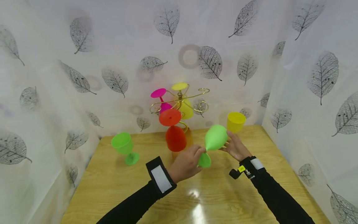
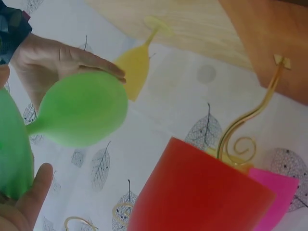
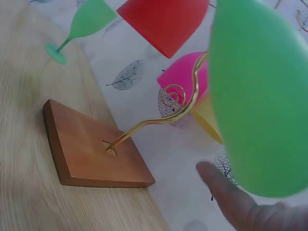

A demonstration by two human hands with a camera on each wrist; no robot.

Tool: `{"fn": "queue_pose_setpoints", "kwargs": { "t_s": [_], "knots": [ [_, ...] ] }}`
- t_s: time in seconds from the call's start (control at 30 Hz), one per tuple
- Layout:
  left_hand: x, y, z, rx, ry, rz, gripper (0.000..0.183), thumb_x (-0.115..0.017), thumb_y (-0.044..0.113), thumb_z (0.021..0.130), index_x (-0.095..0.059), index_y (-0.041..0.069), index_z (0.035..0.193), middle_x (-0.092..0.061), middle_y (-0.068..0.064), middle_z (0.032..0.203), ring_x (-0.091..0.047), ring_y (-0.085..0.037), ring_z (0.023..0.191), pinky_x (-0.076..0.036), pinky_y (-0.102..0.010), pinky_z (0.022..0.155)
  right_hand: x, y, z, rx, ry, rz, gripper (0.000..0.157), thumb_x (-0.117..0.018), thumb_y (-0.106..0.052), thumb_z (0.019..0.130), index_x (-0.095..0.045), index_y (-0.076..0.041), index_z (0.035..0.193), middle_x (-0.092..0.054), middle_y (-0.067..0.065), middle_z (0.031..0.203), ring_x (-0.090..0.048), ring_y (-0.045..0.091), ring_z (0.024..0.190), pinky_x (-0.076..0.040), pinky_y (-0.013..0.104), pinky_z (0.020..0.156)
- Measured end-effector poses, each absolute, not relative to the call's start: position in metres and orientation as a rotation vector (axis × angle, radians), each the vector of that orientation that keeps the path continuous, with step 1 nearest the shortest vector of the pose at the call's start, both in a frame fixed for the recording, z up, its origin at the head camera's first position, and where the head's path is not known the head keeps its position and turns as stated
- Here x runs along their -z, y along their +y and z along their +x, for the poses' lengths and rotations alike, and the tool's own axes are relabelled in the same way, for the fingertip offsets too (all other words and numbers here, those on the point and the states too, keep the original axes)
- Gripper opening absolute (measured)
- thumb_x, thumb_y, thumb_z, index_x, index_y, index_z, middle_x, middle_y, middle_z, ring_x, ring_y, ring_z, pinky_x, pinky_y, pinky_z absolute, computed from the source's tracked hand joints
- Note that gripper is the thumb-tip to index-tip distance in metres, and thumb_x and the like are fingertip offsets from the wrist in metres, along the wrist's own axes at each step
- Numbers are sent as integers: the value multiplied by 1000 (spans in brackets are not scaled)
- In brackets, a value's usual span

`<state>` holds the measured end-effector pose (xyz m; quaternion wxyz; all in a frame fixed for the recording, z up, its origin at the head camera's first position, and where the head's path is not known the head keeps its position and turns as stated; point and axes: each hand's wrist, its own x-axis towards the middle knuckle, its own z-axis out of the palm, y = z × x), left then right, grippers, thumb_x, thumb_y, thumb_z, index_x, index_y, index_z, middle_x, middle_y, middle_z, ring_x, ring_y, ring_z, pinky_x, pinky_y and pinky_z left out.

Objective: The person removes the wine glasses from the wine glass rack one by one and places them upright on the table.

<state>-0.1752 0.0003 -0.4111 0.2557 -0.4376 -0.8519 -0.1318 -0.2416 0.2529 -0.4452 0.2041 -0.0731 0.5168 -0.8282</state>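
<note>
My left hand [image 1: 185, 164] pinches a light green plastic goblet [image 1: 216, 137] at its foot and stem. The goblet is tilted, its round bowl pointing up and to the right over the table. Beside the bowl is my right hand [image 1: 237, 147], its fingers stretched out along the far side in the left wrist view. Just behind stands a gold wire rack [image 1: 180, 97] on a wooden base [image 3: 98, 147]. Upside down on it hang a red goblet [image 1: 176, 138], a pink goblet [image 1: 165, 107] and a yellow goblet [image 1: 185, 110].
Another green goblet [image 1: 122, 143] stands upright at the left of the wooden table [image 1: 112, 186]. At the back right is a second yellow goblet [image 1: 236, 122], also upright. White leaf-print curtains [image 1: 117, 40] enclose the table at the back and both sides.
</note>
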Motion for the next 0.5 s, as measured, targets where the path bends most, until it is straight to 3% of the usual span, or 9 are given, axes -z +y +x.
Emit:
{"fn": "queue_pose_setpoints", "kwargs": {
  "t_s": [0.2,0.37,0.5],
  "knots": [
    [418,2,-172,344,-2277,-1217,59,-84,22,67,-49,9,113,-57,-4,102,-58,-12,88,-54,-16,73,441,245,-243,2278,1457,-154,38,-29,-29,102,-25,-23,139,-38,0,127,-55,11,108,-53,33,89],
    [419,0,-173,489,-2414,-1255,95,-87,34,62,-33,8,135,-50,-9,126,-57,-17,105,-53,-25,87,440,245,-244,2289,1549,-200,42,-32,-24,102,-21,-19,142,-38,-1,128,-53,10,110,-51,28,90],
    [416,-1,-176,820,-2535,-1200,116,-86,41,62,-15,5,146,-34,-14,146,-46,-24,127,-43,-34,105,442,246,-244,2280,1668,-297,56,-39,-17,100,-10,-13,148,-38,-3,128,-51,7,110,-50,23,90]
  ]
}}
